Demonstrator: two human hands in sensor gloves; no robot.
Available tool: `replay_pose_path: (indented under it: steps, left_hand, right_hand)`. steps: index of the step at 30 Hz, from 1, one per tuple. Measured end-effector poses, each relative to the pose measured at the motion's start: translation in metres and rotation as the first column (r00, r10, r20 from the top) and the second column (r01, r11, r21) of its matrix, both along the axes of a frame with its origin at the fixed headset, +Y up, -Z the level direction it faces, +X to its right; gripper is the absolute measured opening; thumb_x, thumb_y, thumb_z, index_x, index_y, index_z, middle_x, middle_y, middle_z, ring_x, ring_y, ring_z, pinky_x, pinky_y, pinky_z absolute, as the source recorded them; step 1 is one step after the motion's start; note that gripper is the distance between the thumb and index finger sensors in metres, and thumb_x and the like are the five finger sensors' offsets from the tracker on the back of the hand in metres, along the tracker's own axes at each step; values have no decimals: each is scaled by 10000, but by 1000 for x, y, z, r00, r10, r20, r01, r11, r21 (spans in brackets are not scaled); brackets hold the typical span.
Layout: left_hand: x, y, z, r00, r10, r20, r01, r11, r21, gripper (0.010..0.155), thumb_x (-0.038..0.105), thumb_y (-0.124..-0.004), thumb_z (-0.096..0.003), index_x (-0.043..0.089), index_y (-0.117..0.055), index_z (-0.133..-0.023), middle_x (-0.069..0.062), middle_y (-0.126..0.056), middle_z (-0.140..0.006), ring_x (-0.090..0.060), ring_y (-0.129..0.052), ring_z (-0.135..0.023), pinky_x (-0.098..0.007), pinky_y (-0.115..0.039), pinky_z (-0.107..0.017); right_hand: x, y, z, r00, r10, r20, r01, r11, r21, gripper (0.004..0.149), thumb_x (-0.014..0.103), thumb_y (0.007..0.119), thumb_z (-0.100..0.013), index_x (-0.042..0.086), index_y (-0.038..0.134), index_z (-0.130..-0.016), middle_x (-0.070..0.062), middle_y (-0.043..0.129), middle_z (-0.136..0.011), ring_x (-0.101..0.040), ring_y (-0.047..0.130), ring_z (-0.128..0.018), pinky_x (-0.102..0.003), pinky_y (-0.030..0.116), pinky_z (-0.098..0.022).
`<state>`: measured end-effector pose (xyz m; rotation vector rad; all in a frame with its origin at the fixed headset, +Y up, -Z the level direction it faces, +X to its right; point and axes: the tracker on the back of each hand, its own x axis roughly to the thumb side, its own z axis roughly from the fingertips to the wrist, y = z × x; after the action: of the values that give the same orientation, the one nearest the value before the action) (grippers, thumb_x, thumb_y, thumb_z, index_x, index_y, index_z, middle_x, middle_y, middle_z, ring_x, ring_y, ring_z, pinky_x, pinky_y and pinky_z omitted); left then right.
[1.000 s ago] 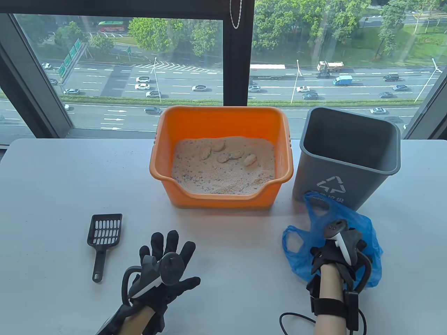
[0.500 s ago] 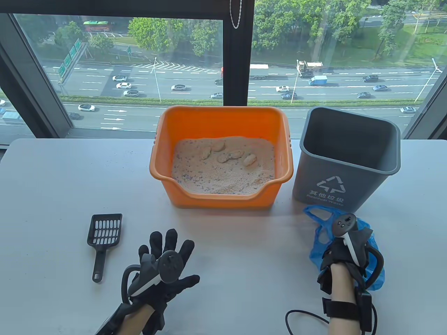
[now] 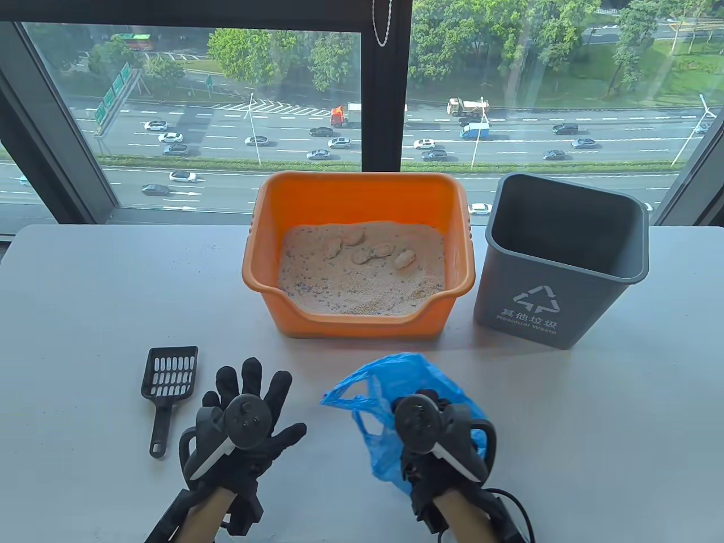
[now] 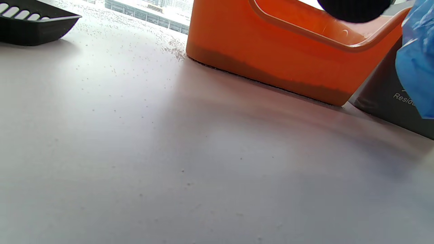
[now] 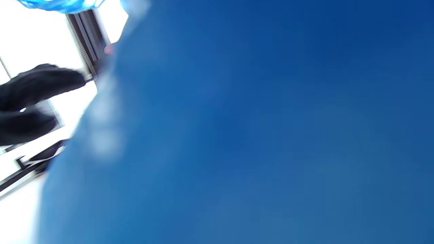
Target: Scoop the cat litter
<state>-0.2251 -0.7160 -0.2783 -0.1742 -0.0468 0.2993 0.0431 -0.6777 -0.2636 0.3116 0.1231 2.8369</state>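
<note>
Right hand [image 3: 435, 447] has its grip bunched on the crinkly blue plastic bag [image 3: 390, 396] (fingers hidden), left hand [image 3: 243, 430] spread above the tabletop [image 3: 85, 294]; slotted black plastic scoop [image 3: 167, 384] lies just left.

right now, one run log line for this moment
right hand: holds blue bag | left hand: fingers spread, holds nothing | scoop: on table | bin: unlined
</note>
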Motion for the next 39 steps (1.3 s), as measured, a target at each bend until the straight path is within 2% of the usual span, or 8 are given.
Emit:
replay_pose_path:
  steps: [5, 13, 15, 20, 24, 28, 34, 39]
  left_hand:
    - [-25, 8, -3, 991, 77, -106, -75, 997, 24, 817, 636, -649, -476, 528, -74, -1047, 115, 220, -1075, -354, 252, -960, -647, 25, -659]
    - [-48, 25, -1, 946, 282, -159, -258, 953, 158, 705, 526, -646, -529, 512, -194, -1070, 123, 104, -1136, -359, 157, -1019, -649, -24, -683]
    - [-40, 26, 0, 952, 298, -65, -288, 949, 124, 758, 566, -685, -500, 485, -206, -1082, 91, 14, -1182, -418, 17, -1071, -658, -109, -716]
    - [4, -5, -3, 970, 231, 74, -216, 961, -171, 966, 624, -709, -462, 229, -103, -1101, -214, -188, -1201, -626, -335, -1045, -704, -373, -716]
    - [15, -27, -10, 970, 243, 25, -228, 936, -268, 988, 470, -795, -484, 98, -83, -1059, -222, -445, -1139, -408, -799, -910, -578, -648, -661]
    - [9, -26, -12, 965, 263, -11, -263, 956, -130, 576, 224, -816, -500, 235, -557, -1014, 22, -897, -876, -157, -1046, -609, -406, -829, -530]
    - [14, -10, 0, 985, 165, -44, -159, 979, 128, 478, 296, -785, -505, 250, -671, -967, 13, -964, -756, -111, -998, -354, -392, -816, -433]
    - [28, -3, 9, 993, 119, 6, -118, 973, 197, 444, 349, -766, -511, 261, -709, -943, 22, -991, -646, -107, -984, -305, -388, -814, -417]
  right_hand:
    - [-58, -24, -7, 990, 25, -136, -32, 998, -48, 419, 78, 752, -432, 222, 708, -823, -122, 653, -855, -278, 733, -612, -331, 724, -418]
    - [-75, -64, -15, 971, 125, -203, -138, 989, -47, 406, 81, 792, -411, 285, 820, -760, -17, 767, -837, -262, 793, -626, -329, 761, -431]
    - [-73, -65, -17, 974, 108, -201, -120, 992, -48, 408, 81, 795, -409, 285, 824, -761, -15, 772, -836, -261, 797, -627, -330, 764, -432]
    - [-73, -66, -16, 975, 60, -214, -69, 997, -32, 410, 87, 798, -409, 296, 827, -760, 0, 780, -837, -251, 805, -635, -326, 767, -439]
    - [-72, -65, -13, 974, 48, -219, -51, 999, -9, 412, 90, 802, -406, 294, 828, -763, 1, 785, -833, -247, 813, -633, -324, 772, -437]
    - [-65, -64, -12, 976, 16, -219, -19, 1000, -10, 427, 172, 815, -417, 346, 781, -806, -50, 711, -882, -249, 786, -675, -357, 744, -464]
    - [-43, -47, -3, 939, -289, -185, 277, 957, -88, 493, 513, 733, -457, 411, 647, -932, -205, 360, -1094, -447, 476, -904, -465, 569, -596]
    - [-63, -53, 5, 925, -325, -198, 269, 926, -264, 440, 488, 686, -490, 324, 696, -898, -218, 189, -1118, -485, 299, -935, -509, 456, -646]
